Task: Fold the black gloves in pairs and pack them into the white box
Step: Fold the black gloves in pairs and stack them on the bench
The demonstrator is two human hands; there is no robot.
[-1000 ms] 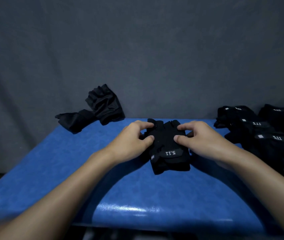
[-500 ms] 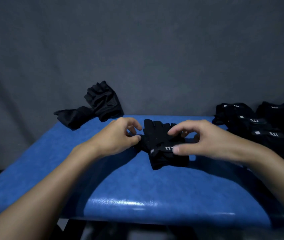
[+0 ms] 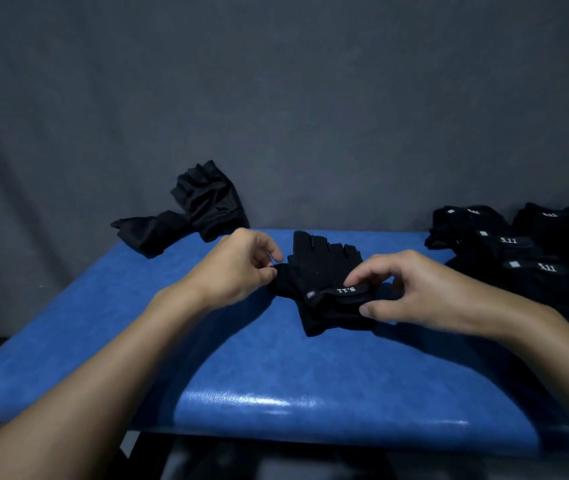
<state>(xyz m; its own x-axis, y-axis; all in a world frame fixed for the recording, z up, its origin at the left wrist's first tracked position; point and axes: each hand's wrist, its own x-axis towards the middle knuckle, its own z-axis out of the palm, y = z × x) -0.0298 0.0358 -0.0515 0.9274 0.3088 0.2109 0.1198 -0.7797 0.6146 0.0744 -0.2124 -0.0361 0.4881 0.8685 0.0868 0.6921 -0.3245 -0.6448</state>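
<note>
We're pinching the centre glove (image 3: 314,268): left hand (image 3: 238,268) on its edge, right hand (image 3: 425,292) on its "5.11" strap (image 3: 342,292). The pile (image 3: 525,275) right of it is showing "5.11" labels, 2 clearly legible. 2 loose gloves (image 3: 207,206) are lying left.

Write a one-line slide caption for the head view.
Left hand and right hand pinch a glove on the table beside a glove pile.
</note>
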